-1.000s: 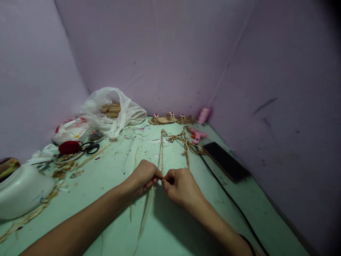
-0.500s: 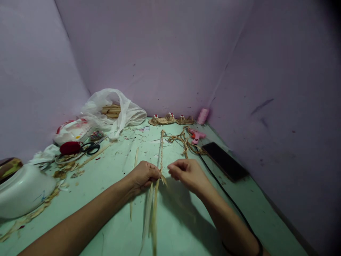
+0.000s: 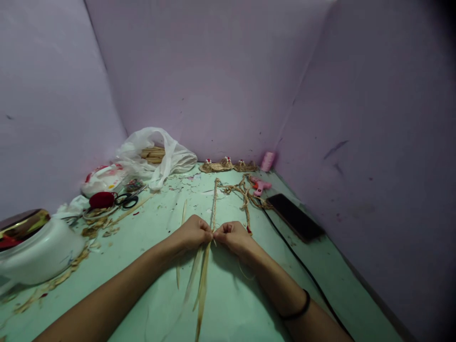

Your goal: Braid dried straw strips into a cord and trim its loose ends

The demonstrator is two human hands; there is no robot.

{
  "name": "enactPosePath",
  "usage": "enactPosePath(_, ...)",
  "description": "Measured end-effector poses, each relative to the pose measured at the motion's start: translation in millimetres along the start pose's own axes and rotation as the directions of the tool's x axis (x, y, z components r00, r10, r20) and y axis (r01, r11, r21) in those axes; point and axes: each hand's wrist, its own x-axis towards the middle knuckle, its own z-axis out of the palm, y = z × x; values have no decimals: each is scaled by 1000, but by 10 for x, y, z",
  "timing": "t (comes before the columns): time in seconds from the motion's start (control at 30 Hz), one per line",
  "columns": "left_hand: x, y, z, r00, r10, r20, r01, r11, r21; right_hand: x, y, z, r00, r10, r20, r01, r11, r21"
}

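A thin braid of dried fibre (image 3: 214, 204) runs down the middle of the green table to my two hands. My left hand (image 3: 195, 232) pinches the braid's lower end, its fingers closed. Loose pale strips (image 3: 202, 289) hang from there toward the front edge. My right hand (image 3: 233, 236) meets the left at the same spot, thumb and finger pinched at the braid's end, with a thin strand showing below its wrist. Another loose strip (image 3: 178, 273) lies left of the hanging ones.
Behind are a plastic bag (image 3: 173, 156), woven pieces (image 3: 217, 166) and a pink spool (image 3: 267, 161). Rightward lie tangled braid (image 3: 245, 192), a pink glue gun (image 3: 261, 185), its cord and a phone (image 3: 295, 217). Scissors (image 3: 126, 200), red yarn (image 3: 101, 200) and a white pot (image 3: 46, 251) stand left.
My right hand has moved left and down to meet my left hand at the braid's end, and its fingers are now pinched there. The view has shifted slightly.
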Motion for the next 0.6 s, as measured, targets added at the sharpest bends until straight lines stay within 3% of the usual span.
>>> enactPosePath(0.13, -35, 29, 5, 995, 67, -78, -40, 952, 303, 23, 40, 31, 1000, -20, -18, 20, 1000, 6)
enactPosePath(0.23, -148, 120, 37, 968, 82, -237, 51, 861, 506, 9, 42, 63, 1000, -26, -10, 26, 999, 20)
enactPosePath(0.3, -246, 175, 88, 948, 107, -301, 85, 825, 559, -8, 35, 74, 1000, -29, 1, 29, 999, 40)
enactPosePath(0.5, -484, 149, 423, 938, 219, -269, -10, 791, 611, -68, 7, 102, 999, -44, 0, 44, 995, 93)
enactPosePath(0.6, -511, 146, 474, 943, 253, -217, -83, 810, 581, -82, 9, 113, 999, -42, 4, 41, 992, 116)
